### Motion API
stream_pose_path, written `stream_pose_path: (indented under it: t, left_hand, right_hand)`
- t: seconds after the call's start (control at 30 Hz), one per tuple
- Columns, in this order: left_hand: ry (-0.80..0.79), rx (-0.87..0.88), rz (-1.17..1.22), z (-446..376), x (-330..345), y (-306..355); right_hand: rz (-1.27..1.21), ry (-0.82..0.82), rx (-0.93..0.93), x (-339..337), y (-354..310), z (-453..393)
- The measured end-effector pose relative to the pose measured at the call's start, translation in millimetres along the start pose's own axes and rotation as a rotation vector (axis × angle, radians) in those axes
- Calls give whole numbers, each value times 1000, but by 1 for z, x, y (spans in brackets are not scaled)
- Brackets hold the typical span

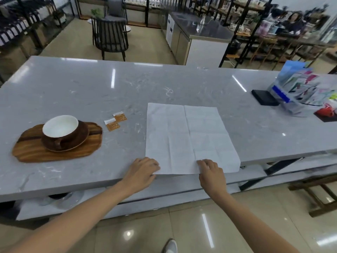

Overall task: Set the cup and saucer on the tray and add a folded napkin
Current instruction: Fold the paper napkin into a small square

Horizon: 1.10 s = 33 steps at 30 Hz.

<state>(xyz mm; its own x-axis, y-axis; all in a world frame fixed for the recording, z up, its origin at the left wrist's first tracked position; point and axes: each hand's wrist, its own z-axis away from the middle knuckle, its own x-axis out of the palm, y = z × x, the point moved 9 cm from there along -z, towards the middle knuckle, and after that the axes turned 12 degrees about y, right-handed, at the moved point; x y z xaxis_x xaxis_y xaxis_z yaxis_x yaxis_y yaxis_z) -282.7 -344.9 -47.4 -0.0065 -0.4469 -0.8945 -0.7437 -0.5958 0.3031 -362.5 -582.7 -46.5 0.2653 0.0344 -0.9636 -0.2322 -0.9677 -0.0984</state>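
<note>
Head view, grey marbled table spans the frame from left to right.

Napkin: white, spread open and flat at centre of frame, fold creases visible across it. Its near edge lies along the near edge of the table, lower centre.

Left hand: lower centre, at the napkin's near left corner. Fingers curled, pinching that corner at the table edge.

Right hand: lower centre right, on the napkin's near edge about at the middle crease. Fingers curled onto the paper, gripping the edge. The near right part of the napkin lies free beyond this hand.

Tray: wooden, irregular outline, on the table at middle left of frame, well apart from the napkin.

Saucer: brown, sits on the tray, toward its right half.

Cup: brown outside, white inside, upright on the saucer, handle turned toward the near side. Nothing visible inside the cup.

Two small brown-and-white packets lie flat on the table between tray and napkin, just beside each other.

Far right of frame: a black flat box and a stack of coloured printed packages on the table, blurred.

Upper left background: a dark chair on the floor beyond the table.
</note>
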Motion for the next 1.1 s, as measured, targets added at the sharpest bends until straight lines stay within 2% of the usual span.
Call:
stream_pose_path:
  t: [0.1,0.2,0.37,0.57,0.73,0.97,1.1]
  left_hand:
    - [67,1,36,-3,-6,-1]
    - [64,-77,119,-12,-17,-10]
    - [363,-299,229,-52,-86,-41]
    - [635,-469,416,-101,-169,-56]
    - [909,-496,561,-124,-247,-57]
    - [1075,-359,745,-141,-323,-48]
    - [1171,-372,767,-145,-345,-56]
  right_hand:
    - [-94,149,-112,-8,24,-2]
    - [-154,231,-135,-21,56,-14]
    - [-300,385,-47,-73,119,-64]
    - [-731,457,101,-155,150,-140]
    - [-936,645,116,-235,145,-184]
    - [-1196,799,20,-305,129,-213]
    - [-1240,879,61,-322,130,-231]
